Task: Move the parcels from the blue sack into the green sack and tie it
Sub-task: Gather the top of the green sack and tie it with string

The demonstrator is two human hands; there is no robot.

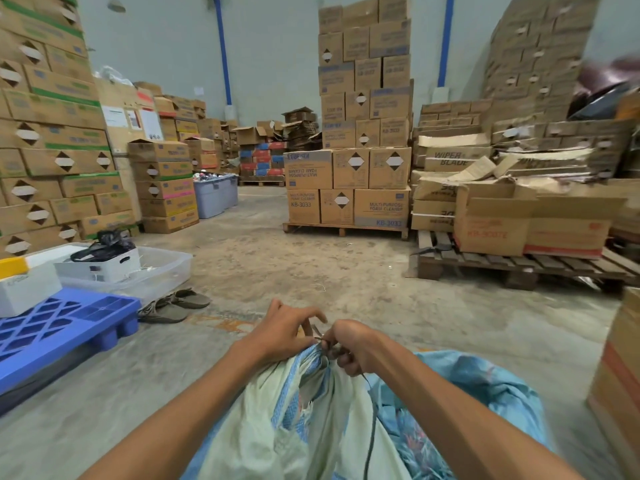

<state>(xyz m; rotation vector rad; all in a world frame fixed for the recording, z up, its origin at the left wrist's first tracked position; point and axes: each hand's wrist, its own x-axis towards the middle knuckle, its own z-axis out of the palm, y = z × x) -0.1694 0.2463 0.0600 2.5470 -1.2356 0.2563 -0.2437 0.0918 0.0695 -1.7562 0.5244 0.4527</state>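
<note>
Green sack (277, 420), one, stands on the warehouse floor (311, 271) with its mouth bunched; one blue sack (485, 393) lies just beside it. Two hands work the neck: left hand (284, 332) pinching the gathered fabric, right hand (349, 346) clamped on a dark cord (372, 427). Two sandals (175, 306) lie nearby.

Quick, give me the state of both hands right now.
Left hand: pinching the gathered mouth of the green sack.
Right hand: closed on the dark tie cord at the same spot.
</note>
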